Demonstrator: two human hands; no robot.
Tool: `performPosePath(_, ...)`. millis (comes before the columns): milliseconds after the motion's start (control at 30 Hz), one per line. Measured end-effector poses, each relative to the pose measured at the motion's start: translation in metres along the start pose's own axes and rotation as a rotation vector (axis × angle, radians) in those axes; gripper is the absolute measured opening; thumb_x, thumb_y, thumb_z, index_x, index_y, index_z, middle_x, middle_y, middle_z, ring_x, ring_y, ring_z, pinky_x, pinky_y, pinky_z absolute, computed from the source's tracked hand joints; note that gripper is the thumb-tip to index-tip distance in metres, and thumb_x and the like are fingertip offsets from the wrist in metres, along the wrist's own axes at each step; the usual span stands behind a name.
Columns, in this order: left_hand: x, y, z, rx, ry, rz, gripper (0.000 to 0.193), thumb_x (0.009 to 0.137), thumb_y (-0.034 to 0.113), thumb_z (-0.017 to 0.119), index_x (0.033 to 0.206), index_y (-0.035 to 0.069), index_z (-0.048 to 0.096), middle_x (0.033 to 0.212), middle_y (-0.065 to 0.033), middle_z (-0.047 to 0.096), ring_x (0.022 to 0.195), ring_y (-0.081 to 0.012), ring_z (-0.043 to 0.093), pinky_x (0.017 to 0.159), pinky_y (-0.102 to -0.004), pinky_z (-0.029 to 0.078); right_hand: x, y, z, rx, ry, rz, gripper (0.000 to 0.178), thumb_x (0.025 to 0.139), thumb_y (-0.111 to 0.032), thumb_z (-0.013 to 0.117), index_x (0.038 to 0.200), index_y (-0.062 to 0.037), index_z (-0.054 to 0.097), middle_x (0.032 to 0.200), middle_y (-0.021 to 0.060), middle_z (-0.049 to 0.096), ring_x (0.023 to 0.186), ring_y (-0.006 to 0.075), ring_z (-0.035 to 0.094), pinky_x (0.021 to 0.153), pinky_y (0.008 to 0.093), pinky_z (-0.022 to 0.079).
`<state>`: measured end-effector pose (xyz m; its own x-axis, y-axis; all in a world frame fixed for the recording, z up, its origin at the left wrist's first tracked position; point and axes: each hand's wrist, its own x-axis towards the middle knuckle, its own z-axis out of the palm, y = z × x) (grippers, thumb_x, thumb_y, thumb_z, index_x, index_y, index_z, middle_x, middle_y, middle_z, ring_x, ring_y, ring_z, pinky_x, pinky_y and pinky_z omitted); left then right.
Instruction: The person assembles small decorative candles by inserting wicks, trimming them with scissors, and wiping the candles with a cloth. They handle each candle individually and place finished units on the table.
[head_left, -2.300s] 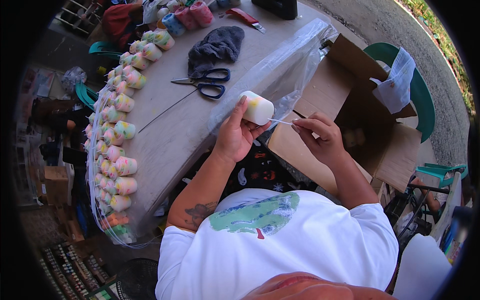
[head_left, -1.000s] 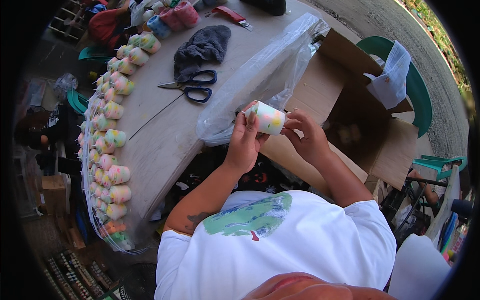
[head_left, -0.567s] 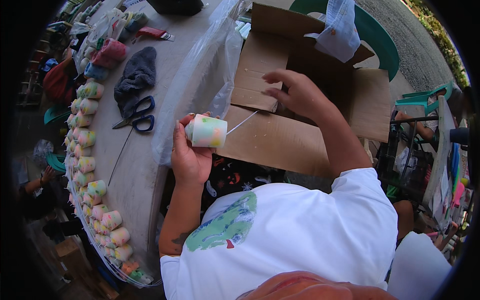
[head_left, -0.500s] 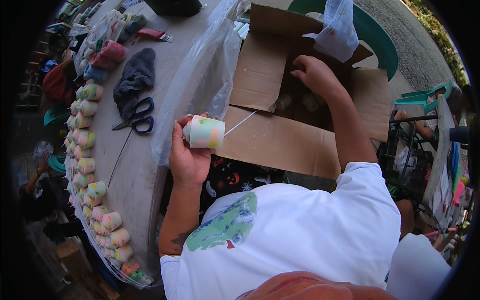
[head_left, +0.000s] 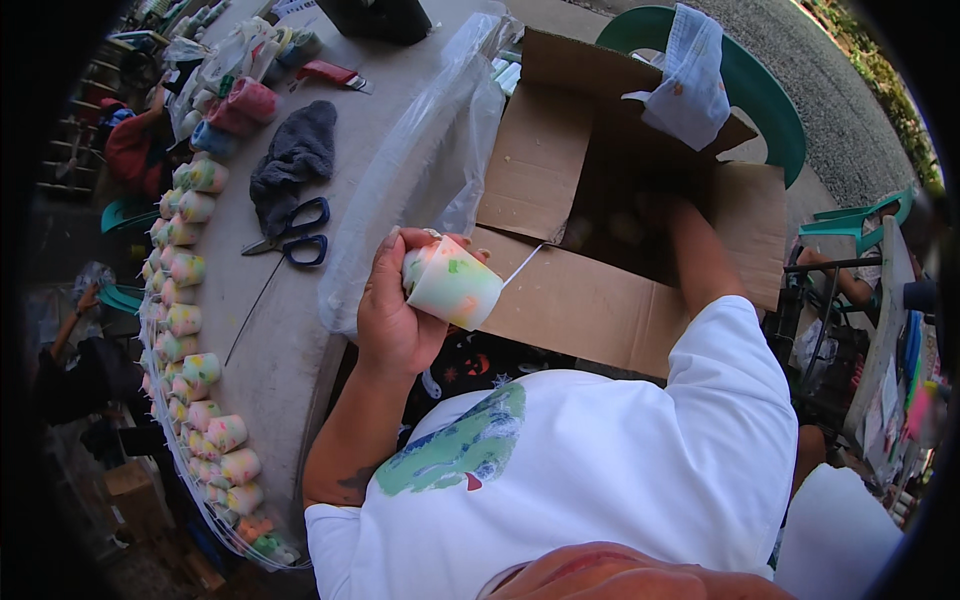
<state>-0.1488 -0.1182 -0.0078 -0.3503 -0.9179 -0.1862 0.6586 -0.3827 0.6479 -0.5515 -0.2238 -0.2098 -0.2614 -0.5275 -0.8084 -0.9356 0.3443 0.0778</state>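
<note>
My left hand [head_left: 393, 318] is closed around a pale, cup-shaped candle [head_left: 457, 288] with pastel green, yellow and orange patches. A thin white wick [head_left: 524, 264] sticks out from its far side, toward the box. Behind it, another rounded pale piece shows at my fingers. The brown cardboard box [head_left: 590, 302] stands with its flaps spread, to the right of the held candle. Deep inside it is my right hand [head_left: 655, 208], in shadow, its fingers hidden. Pale rounded shapes [head_left: 625, 230] show dimly at the bottom of the box, near that hand.
Several similar candles [head_left: 185, 270] line the table's left edge. Scissors [head_left: 302, 235], a dark cloth [head_left: 293, 160] and a red cutter [head_left: 330, 73] lie on the table [head_left: 270, 370]. Clear plastic sheeting [head_left: 400, 190] lies beside the box. A green chair [head_left: 775, 100] stands behind it.
My right hand has gone down from above the box into it. My left hand has shifted right with the candle, which has tilted. The whole view has shifted slightly.
</note>
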Motion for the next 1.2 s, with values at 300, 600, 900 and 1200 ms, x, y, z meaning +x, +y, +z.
performPosePath(300, 0.019, 0.036, 0.058, 0.011, -0.186, 0.113, 0.035, 0.1, 0.036, 0.038, 0.109, 0.006, 0.056, 0.112, -0.0193, 0.059, 0.113, -0.0375, 0.054, 0.101, -0.0548, 0.039, -0.198, 0.036, -0.096, 0.294, 0.677, -0.692, 0.07, 0.057, -0.005, 0.066, 0.125, -0.0144, 0.05, 0.1, 0.0119, 0.056, 0.09, 0.0246, 0.058, 0.08, 0.033, 0.049)
performPosePath(600, -0.087, 0.223, 0.04, 0.086, -0.485, 0.536, 0.038, 0.094, 0.022, 0.046, 0.118, -0.007, 0.053, 0.125, -0.0237, 0.054, 0.119, -0.0393, 0.05, 0.106, -0.0555, 0.035, -0.381, 0.011, -0.2, 0.226, 0.888, -1.076, 0.083, 0.061, 0.003, 0.067, 0.137, -0.0226, 0.045, 0.11, 0.0073, 0.057, 0.094, 0.0156, 0.056, 0.081, 0.0291, 0.05)
performPosePath(900, -0.277, 0.341, -0.003, 0.511, -0.008, 1.049, 0.032, 0.099, 0.02, 0.039, 0.119, -0.002, 0.053, 0.122, -0.0197, 0.057, 0.114, -0.032, 0.055, 0.102, -0.044, 0.043, -0.478, -0.219, -0.186, 0.151, 0.896, -1.559, 0.071, 0.065, 0.005, 0.078, 0.126, -0.0111, 0.046, 0.112, 0.0067, 0.057, 0.097, 0.0192, 0.061, 0.081, 0.0339, 0.054)
performPosePath(1200, -0.287, 0.223, -0.079, 0.121, 0.552, 1.148, 0.028, 0.099, 0.032, 0.044, 0.104, 0.009, 0.059, 0.105, -0.0065, 0.062, 0.1, -0.0226, 0.061, 0.086, -0.041, 0.052, -0.5, -0.4, -0.124, 0.183, 0.751, -1.772, 0.069, 0.065, -0.006, 0.079, 0.126, -0.0129, 0.049, 0.108, 0.0108, 0.062, 0.096, 0.0194, 0.06, 0.08, 0.0329, 0.052)
